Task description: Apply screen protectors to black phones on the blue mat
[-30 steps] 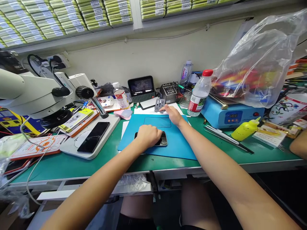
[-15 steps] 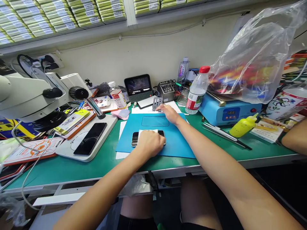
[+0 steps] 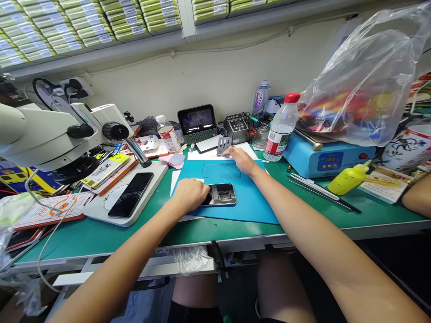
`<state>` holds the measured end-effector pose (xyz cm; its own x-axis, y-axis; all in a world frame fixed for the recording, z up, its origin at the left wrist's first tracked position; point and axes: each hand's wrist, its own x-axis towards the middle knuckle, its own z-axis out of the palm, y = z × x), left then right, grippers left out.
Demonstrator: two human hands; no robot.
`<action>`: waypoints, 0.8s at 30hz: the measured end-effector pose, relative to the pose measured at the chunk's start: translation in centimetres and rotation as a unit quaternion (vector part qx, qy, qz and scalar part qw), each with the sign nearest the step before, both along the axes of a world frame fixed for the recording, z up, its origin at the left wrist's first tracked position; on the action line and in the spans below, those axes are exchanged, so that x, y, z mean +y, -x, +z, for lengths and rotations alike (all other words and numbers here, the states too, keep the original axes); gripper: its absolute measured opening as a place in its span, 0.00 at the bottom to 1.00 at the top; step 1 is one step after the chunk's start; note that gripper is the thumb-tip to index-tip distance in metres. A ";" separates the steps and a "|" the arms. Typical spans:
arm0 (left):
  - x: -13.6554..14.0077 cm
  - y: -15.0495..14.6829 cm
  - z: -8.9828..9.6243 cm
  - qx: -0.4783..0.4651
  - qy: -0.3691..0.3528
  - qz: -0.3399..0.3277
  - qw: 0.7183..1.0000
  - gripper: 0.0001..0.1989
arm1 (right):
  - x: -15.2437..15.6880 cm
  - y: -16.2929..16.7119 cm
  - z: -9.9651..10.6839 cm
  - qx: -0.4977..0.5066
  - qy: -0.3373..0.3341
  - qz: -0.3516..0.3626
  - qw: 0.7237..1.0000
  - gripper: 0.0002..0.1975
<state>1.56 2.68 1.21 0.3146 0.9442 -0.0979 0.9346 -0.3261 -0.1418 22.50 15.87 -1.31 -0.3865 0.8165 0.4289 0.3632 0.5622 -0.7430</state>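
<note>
A black-screened phone [image 3: 222, 194] lies face up on a blue mat [image 3: 252, 210], with streaky reflections or marks on its glass. My left hand [image 3: 191, 194] is closed in a fist over the phone's left end. Beneath its knuckles shows a sliver of a white wipe [image 3: 201, 180]. My right hand [image 3: 241, 160] rests at the mat's far edge, fingers stretched forward and somewhat apart. Just beyond its fingertips stands a grey slotted piece [image 3: 224, 145]; whether they touch it I cannot tell.
To the left, a microscope [image 3: 43, 134] overhangs its white base [image 3: 148, 185], where another phone [image 3: 131, 194] lies. On the right are a red-capped bottle [image 3: 281, 128], a blue heating unit [image 3: 310, 157], tweezers [image 3: 316, 188] and a yellow squeeze bottle [image 3: 346, 178]. Another person's arm [image 3: 417, 197] shows at the right edge.
My left fist has slid left along the phone, uncovering its middle and right end. My right hand stays by the slotted piece. The view has shifted slightly.
</note>
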 end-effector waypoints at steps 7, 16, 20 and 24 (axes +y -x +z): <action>-2.5 1.0 0.0 0.008 -0.005 0.045 0.999 0.24 | 0.2 0.1 0.0 0.002 0.001 0.011 1.000 0.46; -2.7 -3.1 -0.3 -0.023 -0.019 -0.013 0.999 0.24 | 0.3 0.1 -0.2 0.001 0.000 0.001 1.000 0.45; -1.6 -5.3 -0.4 -0.044 -0.019 -0.070 0.996 0.22 | 1.0 0.2 -0.4 0.005 0.002 0.010 1.000 0.45; 0.0 -7.8 -0.3 -0.072 -0.024 -0.100 0.992 0.21 | 1.1 0.2 -0.6 0.015 0.006 0.009 1.000 0.43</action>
<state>9.40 2.66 0.91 0.5031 0.8642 0.0064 0.8639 -0.5027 -0.0310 22.33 16.99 -1.89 -0.3881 0.8146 0.4311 0.3297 0.5595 -0.7604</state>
